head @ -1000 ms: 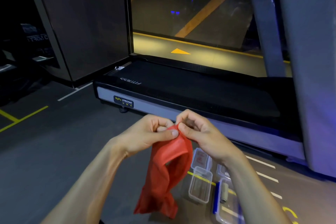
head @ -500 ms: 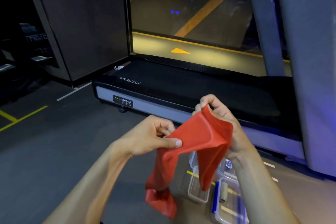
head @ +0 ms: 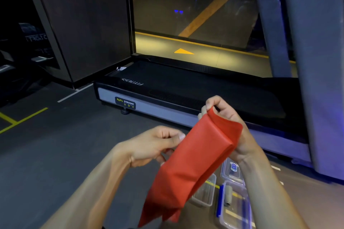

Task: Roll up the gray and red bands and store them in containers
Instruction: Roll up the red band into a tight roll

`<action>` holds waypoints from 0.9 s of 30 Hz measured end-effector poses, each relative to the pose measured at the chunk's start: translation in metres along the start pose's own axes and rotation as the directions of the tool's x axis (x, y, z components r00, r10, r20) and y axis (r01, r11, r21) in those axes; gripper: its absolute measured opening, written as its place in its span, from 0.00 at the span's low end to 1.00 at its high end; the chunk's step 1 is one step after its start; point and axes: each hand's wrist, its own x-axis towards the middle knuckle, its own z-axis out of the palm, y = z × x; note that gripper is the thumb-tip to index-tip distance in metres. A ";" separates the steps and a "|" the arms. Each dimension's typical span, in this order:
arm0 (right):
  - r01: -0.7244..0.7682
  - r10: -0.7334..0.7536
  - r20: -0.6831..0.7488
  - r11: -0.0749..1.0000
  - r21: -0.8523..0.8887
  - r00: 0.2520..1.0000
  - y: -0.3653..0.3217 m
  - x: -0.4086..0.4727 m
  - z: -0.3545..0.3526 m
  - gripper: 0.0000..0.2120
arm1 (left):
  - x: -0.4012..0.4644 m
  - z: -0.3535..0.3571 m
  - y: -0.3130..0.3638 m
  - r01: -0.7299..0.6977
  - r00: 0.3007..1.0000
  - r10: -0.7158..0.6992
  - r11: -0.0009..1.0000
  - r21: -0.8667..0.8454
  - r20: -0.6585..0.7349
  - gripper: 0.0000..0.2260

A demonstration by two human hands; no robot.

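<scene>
Both hands' grip pinches the wide, folded red band (head: 193,169), right hand (head: 229,117) higher than left hand (head: 154,145).

Wide red elastic band (head: 193,163): 1
Clear plastic containers on the floor (head: 205,193): 3 visible
Rolled gray band (head: 228,195): 1
Black treadmill (head: 186,87): 1
Hands: 2

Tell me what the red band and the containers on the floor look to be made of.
Red band: thin, stretchy rubber or latex by the look, matte; it drapes and folds softly between the left hand and right hand.
Containers: clear hard plastic, glossy; the floor shows through the walls, and one has a blue clip.
</scene>
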 end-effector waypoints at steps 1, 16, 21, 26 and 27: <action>-0.004 0.004 0.001 1.000 -0.009 1.000 0.000 0.000 0.000 0.02 | 0.000 -0.001 -0.001 0.004 1.000 -0.004 1.000 0.013 0.006 0.10; 0.033 -0.035 0.038 0.998 0.050 0.999 0.003 0.003 0.001 0.09 | 0.024 -0.004 -0.018 -0.275 0.901 0.342 0.925 0.261 -0.265 0.09; 0.060 -0.060 -0.007 0.997 0.039 0.998 0.005 0.006 0.005 0.09 | 0.032 0.000 -0.024 -0.360 0.842 0.427 0.900 0.245 -0.331 0.08; 0.113 -0.111 -0.065 0.993 0.031 0.992 0.003 0.009 0.008 0.02 | 0.042 -0.001 -0.034 -0.349 0.751 0.452 0.891 0.291 -0.482 0.12; 0.121 -0.118 -0.075 0.992 0.034 0.990 0.003 0.010 0.008 0.01 | 0.044 -0.001 -0.036 -0.345 0.728 0.467 0.882 0.320 -0.502 0.11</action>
